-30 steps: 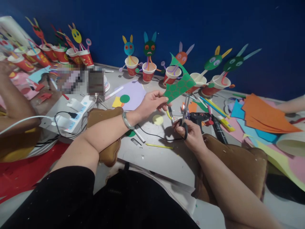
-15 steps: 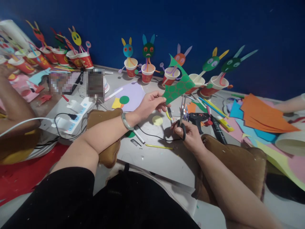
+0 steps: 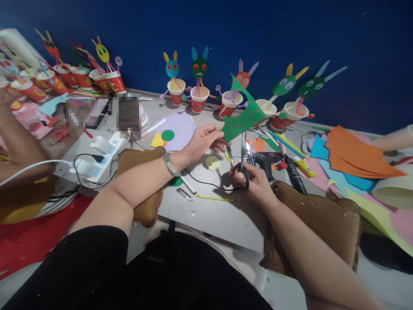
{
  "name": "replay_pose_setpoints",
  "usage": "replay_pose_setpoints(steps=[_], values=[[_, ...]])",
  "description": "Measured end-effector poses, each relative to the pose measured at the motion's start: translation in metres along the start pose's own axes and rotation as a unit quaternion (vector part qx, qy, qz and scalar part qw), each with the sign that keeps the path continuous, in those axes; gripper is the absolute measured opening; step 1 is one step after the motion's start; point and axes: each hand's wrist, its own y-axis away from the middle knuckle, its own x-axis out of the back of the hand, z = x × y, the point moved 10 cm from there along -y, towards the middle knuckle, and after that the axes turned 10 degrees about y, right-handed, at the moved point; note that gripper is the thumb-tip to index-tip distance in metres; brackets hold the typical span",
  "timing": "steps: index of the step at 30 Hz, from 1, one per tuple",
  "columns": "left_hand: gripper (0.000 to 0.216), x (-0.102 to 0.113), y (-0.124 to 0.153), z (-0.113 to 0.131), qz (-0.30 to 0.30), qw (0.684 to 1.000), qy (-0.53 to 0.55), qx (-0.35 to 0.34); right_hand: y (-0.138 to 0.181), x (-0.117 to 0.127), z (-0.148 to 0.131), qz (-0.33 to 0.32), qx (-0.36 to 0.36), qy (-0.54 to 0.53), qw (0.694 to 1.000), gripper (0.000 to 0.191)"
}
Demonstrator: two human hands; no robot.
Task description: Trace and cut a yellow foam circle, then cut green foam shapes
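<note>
Between the thumb and fingers of my left hand [image 3: 206,138] is a corner of green paper [image 3: 244,118], raised above the table and marked with several drawn circles; one side is cut in a curve. My right hand [image 3: 253,181] is closed round the black handles of a pair of scissors [image 3: 243,161]. The blades point up, close to the paper's lower edge; whether they touch it I cannot tell. A pale yellow paper disc [image 3: 212,162] lies on the table below, between my hands. Just beyond the scissors rests a black glue gun [image 3: 268,163].
Paper cups with puppets [image 3: 200,99] line the blue wall. Left are a power strip [image 3: 106,157] and another person's arm [image 3: 24,129]; right, orange paper sheets [image 3: 358,155] and another forearm [image 3: 395,142]. Brown cushions [image 3: 319,224] lie under my arms. A yellow strip [image 3: 215,198] is nearby.
The scissors have shifted slightly left, and their blades look more closed. The green paper has tilted a little, its right tip moving slightly rightward. My grip on both stays the same.
</note>
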Motion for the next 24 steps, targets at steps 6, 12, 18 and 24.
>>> replay_pose_setpoints(steps=[6, 12, 18, 24], values=[[0.023, -0.0011, -0.0005, 0.0003, -0.004, 1.0, -0.002, -0.005, 0.0001, -0.0073, 0.005, -0.026, -0.024, -0.017, 0.999, 0.059], [0.024, -0.0013, -0.0003, -0.0004, -0.003, 1.0, -0.004, -0.007, 0.0002, -0.0074, 0.0056, -0.031, -0.026, -0.012, 0.999, 0.056], [0.026, -0.0019, 0.0007, 0.0002, -0.003, 1.0, -0.008, -0.005, -0.0003, -0.0098, 0.004, -0.036, -0.022, -0.015, 0.999, 0.055], [0.026, -0.0012, 0.0001, -0.0001, -0.001, 1.0, -0.011, -0.008, 0.0003, -0.0079, 0.0026, -0.031, -0.021, -0.01, 0.999, 0.055]])
